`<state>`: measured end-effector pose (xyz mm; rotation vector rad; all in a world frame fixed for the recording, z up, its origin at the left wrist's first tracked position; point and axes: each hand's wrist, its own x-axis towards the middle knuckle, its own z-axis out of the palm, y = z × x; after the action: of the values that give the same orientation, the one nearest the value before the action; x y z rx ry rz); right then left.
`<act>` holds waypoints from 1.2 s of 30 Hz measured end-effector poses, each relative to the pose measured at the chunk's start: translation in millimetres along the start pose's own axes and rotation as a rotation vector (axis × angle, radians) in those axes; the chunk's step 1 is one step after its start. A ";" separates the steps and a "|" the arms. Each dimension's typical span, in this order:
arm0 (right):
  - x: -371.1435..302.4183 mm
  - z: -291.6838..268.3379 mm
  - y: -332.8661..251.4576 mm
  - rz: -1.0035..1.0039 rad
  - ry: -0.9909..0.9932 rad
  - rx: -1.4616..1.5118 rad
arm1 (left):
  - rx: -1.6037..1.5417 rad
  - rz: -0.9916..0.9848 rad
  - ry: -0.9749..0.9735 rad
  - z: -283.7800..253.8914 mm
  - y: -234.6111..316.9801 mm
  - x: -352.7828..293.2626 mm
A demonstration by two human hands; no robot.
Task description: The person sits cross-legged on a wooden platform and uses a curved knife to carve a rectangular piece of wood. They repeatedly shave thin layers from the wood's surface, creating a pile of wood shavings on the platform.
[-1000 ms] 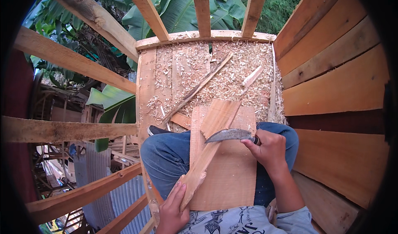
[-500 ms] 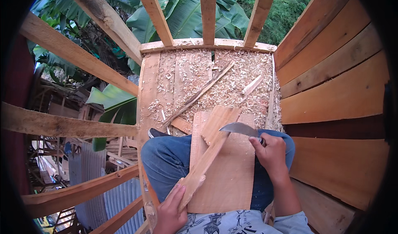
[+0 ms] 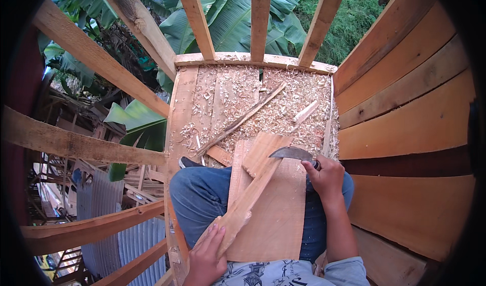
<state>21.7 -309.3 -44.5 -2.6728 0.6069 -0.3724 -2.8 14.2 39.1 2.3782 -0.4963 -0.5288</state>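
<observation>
The left hand [image 3: 207, 258] is clamped on the narrow near end of a roughly carved, paddle-shaped piece of wood [image 3: 242, 207], fingers laid over its upper face. Taking 12 o'clock as straight ahead of the person, nearly all of the piece lies beyond that grip, toward 1 o'clock. Its long axis runs from 7 o'clock at the hand to 1 o'clock at the broad end. A stepped notch cuts its left edge, at the 10 o'clock side, where the slim shank widens.

The right hand [image 3: 326, 178], at 2 o'clock from the left, is closed around the dark handle of a curved-blade knife [image 3: 292, 153], the thumb along the handle near the blade. The blade leaves the fist toward 9 o'clock, its tip at the right edge of the broad end; whether steel meets wood there cannot be told.

The carved piece lies over a wide flat board [image 3: 273, 225] set across the person's jeans [image 3: 197, 189], the board's long sides running roughly 6 to 12 o'clock. The broad end reaches just past the board's far edge.

Beyond, toward 12 o'clock, curled wood shavings [image 3: 278, 126] cover much of the plank floor [image 3: 182, 113]. A split stick [image 3: 243, 119] lies among them, pointing to 1 o'clock, with a short pale offcut [image 3: 305, 112] at its 3 o'clock side.
</observation>
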 end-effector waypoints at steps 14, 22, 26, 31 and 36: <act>2.9 13.5 12.5 0.114 0.038 0.339 | -0.065 0.052 0.066 -3.5 -17.9 -0.1; -21.6 9.3 -34.8 -0.037 -0.089 0.211 | -0.071 0.048 0.072 -4.2 -10.9 0.3; 6.9 11.2 2.8 0.023 0.008 0.048 | 0.012 0.100 0.118 5.7 -18.3 -4.8; 5.6 21.7 6.8 0.012 0.123 -0.014 | 0.024 0.066 0.117 2.7 -6.4 -8.2; 2.2 25.2 10.2 0.018 0.245 -0.027 | 0.008 0.103 0.138 9.8 -13.7 -9.3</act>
<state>28.3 -311.4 -70.9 -2.6660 0.7105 -0.6986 -12.5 23.5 25.4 2.3621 -0.5553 -0.3150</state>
